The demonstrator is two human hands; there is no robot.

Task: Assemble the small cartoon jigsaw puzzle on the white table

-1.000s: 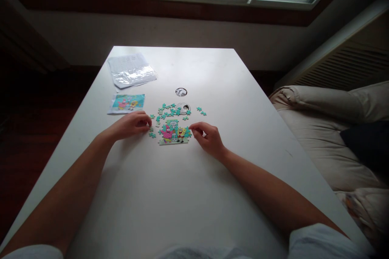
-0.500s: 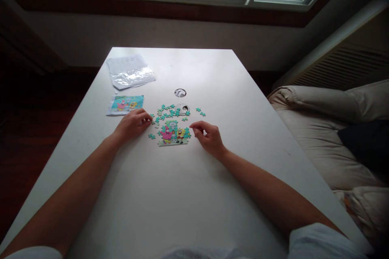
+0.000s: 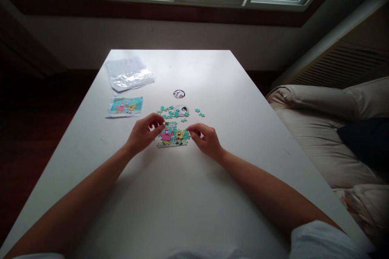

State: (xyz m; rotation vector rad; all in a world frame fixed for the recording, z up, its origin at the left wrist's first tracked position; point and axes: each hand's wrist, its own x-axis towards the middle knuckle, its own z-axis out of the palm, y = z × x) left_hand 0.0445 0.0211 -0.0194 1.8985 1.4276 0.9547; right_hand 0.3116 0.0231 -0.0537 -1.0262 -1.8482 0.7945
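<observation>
A partly joined cartoon jigsaw puzzle (image 3: 173, 136) lies on the white table, with a pink, a pale and a yellow figure on it. My left hand (image 3: 147, 131) is over its upper left side, thumb and forefinger pinching a small dark-looking puzzle piece (image 3: 166, 123). My right hand (image 3: 206, 138) rests at the puzzle's right edge, fingertips pinched together against it; whether a piece is between them is hidden. Behind the puzzle lie several loose green puzzle pieces (image 3: 176, 113), a few of them out to the right. My left hand covers the area left of the puzzle.
A picture sheet (image 3: 127, 106) with the same figures lies at the left. Beyond it is a clear plastic sleeve with papers (image 3: 129, 73). Two round items, a dark-rimmed disc (image 3: 179, 94) and a silvery one (image 3: 182, 109), sit behind the puzzle. A sofa (image 3: 313, 121) stands right of the table (image 3: 194, 202).
My left hand has moved right, from the loose pieces to the puzzle's upper left, with a piece now visible in its fingertips. My right hand has barely moved.
</observation>
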